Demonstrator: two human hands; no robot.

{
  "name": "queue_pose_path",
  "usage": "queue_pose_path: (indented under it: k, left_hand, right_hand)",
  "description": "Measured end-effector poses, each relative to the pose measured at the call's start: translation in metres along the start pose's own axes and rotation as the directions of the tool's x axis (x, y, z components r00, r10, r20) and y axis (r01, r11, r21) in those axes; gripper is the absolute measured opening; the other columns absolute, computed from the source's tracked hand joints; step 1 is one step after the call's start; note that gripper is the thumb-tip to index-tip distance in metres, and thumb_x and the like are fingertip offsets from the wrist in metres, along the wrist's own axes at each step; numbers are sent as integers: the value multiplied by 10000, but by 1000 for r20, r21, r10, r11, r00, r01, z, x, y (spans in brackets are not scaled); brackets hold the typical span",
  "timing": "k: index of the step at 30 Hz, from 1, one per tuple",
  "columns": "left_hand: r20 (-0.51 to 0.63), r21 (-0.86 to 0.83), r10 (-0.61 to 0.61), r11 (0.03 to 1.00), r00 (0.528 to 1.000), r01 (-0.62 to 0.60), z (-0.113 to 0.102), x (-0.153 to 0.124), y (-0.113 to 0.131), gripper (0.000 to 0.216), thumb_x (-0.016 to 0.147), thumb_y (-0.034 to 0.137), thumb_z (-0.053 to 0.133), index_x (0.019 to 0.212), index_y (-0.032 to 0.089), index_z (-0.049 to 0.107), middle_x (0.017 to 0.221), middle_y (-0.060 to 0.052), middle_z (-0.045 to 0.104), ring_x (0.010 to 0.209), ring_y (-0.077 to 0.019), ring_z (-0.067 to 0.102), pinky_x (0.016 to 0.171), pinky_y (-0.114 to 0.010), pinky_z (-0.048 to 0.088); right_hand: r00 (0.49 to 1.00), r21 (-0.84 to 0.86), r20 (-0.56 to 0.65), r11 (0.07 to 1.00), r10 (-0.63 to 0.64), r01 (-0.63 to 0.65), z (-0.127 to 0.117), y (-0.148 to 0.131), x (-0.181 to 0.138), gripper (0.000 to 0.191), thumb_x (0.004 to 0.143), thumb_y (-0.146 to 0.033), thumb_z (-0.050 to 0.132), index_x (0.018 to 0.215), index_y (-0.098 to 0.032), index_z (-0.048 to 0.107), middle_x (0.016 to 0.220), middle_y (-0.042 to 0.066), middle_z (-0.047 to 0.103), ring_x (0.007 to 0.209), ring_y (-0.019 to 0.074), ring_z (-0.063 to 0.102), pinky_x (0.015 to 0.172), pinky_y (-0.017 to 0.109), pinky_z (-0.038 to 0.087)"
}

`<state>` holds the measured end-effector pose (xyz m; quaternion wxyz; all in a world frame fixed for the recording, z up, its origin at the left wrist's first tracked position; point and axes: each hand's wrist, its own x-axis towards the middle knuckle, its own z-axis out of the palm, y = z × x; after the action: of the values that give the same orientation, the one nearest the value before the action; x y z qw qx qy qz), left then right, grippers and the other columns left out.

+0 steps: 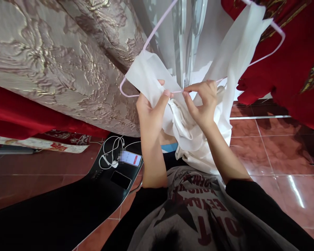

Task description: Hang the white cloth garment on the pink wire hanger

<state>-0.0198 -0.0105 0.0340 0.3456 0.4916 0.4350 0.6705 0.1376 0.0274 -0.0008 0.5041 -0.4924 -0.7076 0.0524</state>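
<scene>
A white garment (225,69) hangs over a thin pink hanger (157,28) held up in front of me. My left hand (151,108) is closed, its thumb and fingers gripping a fold of the white cloth at the hanger's lower bar. My right hand (202,104) pinches the pink lower bar and the cloth right beside it, fingertips almost meeting the left thumb. The rest of the garment bunches and drapes below both hands, over my grey printed shirt (196,205).
A beige-gold embossed curtain (54,59) hangs at the left, red fabric (298,62) at the right. On a black surface (54,212) lie a lit phone (131,158), white earphones (111,153) and a dark phone (120,180). Red floor tiles (277,157) spread right.
</scene>
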Motion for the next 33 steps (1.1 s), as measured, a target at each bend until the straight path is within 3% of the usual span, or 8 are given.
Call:
queue_pose_path:
  k: [5, 9, 13, 17, 20, 25, 31, 33]
  left_hand:
    - [-53, -83, 66, 994, 996, -70, -2, 8, 24, 70, 871, 239, 770, 838, 224, 710, 741, -4, 660, 722, -186, 684, 817, -360, 577]
    - [-175, -222, 14, 974, 984, -53, -27, 26, 29, 159, 805, 302, 793, 923, 270, 691, 892, -11, 716, 963, -233, 719, 868, -372, 570]
    - [-208, -281, -10, 958, 978, -50, -76, 40, -3, 442, 754, 556, 818, 1058, 319, 603, 1203, -14, 731, 1482, -307, 488, 1001, -445, 546]
    - [-185, -212, -1, 977, 983, -39, -105, 29, -55, 623, 717, 697, 802, 1145, 318, 555, 1331, -44, 690, 1600, -362, 299, 1087, -570, 483]
    - [-160, -305, -107, 951, 981, 54, -90, 12, -67, 613, 709, 678, 797, 1192, 356, 600, 1449, 8, 644, 1470, -336, 475, 1021, -525, 531]
    - [-9, -551, -267, 806, 964, 218, -21, -4, -32, 282, 974, 384, 655, 1242, 297, 675, 1446, -16, 656, 726, -113, 593, 626, -268, 490]
    - [-72, -593, -75, 805, 995, 18, 14, -4, -23, 252, 942, 403, 782, 877, 218, 624, 885, -11, 622, 552, -77, 482, 510, -235, 385]
    - [-81, -555, -36, 832, 996, -15, 13, -3, -27, 288, 949, 439, 775, 883, 214, 609, 894, -14, 626, 530, -67, 465, 493, -240, 358]
  right_hand:
    - [993, 15, -55, 995, -101, 102, -2, 3, 7, 312, 1032, -459, 506, 935, -237, 701, 936, 45, 715, 984, 211, 594, 1080, 475, 423]
    - [993, 50, -49, 993, -107, 110, -2, 7, 8, 271, 1031, -438, 524, 951, -242, 693, 934, 35, 696, 1005, 201, 593, 1125, 467, 402]
    - [995, 34, -3, 995, -96, 96, 0, 9, 4, 265, 1042, -411, 479, 991, -254, 686, 980, 38, 700, 1020, 205, 596, 1129, 486, 408]
    - [995, 23, -22, 995, -101, 101, 2, 7, 0, 246, 1037, -345, 470, 1013, -258, 699, 1000, 38, 707, 1015, 198, 603, 1141, 502, 412]
    - [989, 40, -29, 988, -146, 147, 7, 3, -2, 251, 1041, -301, 448, 1073, -267, 695, 1043, 22, 713, 1034, 184, 613, 1124, 499, 435]
    - [982, 59, -47, 980, -185, 188, 13, -5, -6, 236, 1044, -295, 456, 1143, -280, 670, 1085, -1, 717, 1043, 150, 623, 1111, 476, 477]
    - [972, 232, 45, 948, -232, 216, -20, -12, -1, 229, 1023, -298, 526, 1175, -263, 694, 1185, 10, 714, 1155, 181, 670, 1210, 567, 447]
    - [966, 310, -129, 916, -225, 255, -41, -10, 3, 236, 995, -273, 587, 1189, -285, 720, 1219, 5, 708, 1208, 190, 669, 1166, 511, 501]
